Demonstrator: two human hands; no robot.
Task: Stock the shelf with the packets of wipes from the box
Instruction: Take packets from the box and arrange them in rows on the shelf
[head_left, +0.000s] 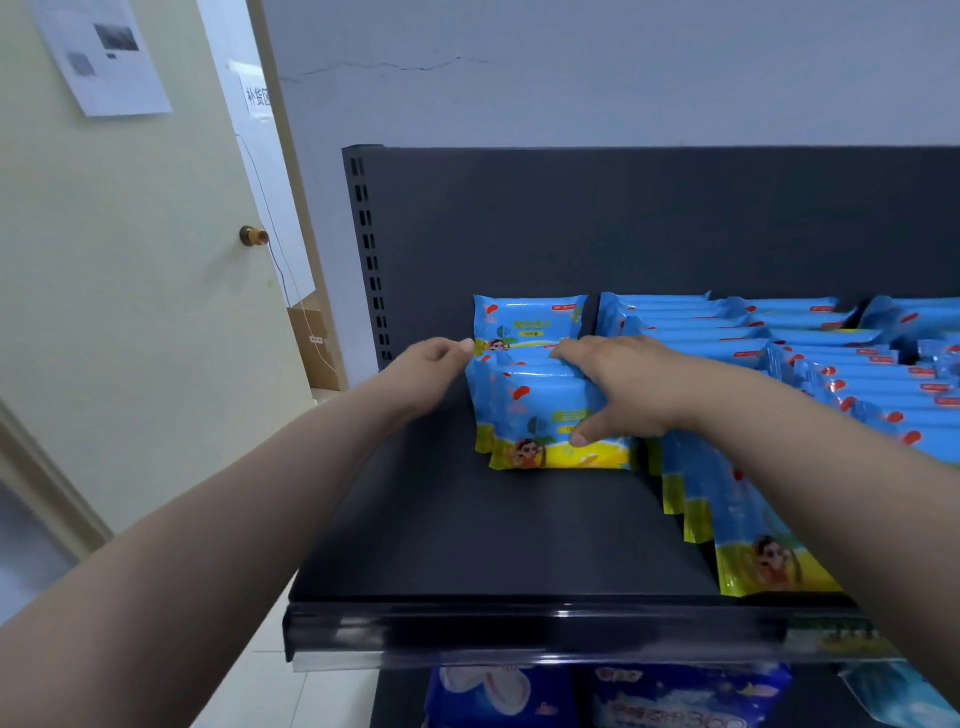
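Observation:
Blue and yellow packets of wipes (540, 415) stand in a short row at the left back of the dark shelf (467, 545). My right hand (618, 387) grips this bunch, fingers over the top and thumb on the front packet's face. My left hand (436, 371) touches the bunch's left edge with curled fingers. One more packet (524, 322) stands upright behind them against the back panel. Longer rows of the same packets (810, 364) fill the shelf to the right, partly hidden by my right forearm. The box is out of view.
The shelf's front lip (519, 631) runs across the bottom. Below it lie blue packs of other goods (670, 699). A slotted upright (371, 260) marks the shelf's left end. A door with a knob (253, 235) and a cardboard box (317, 343) stand to the left.

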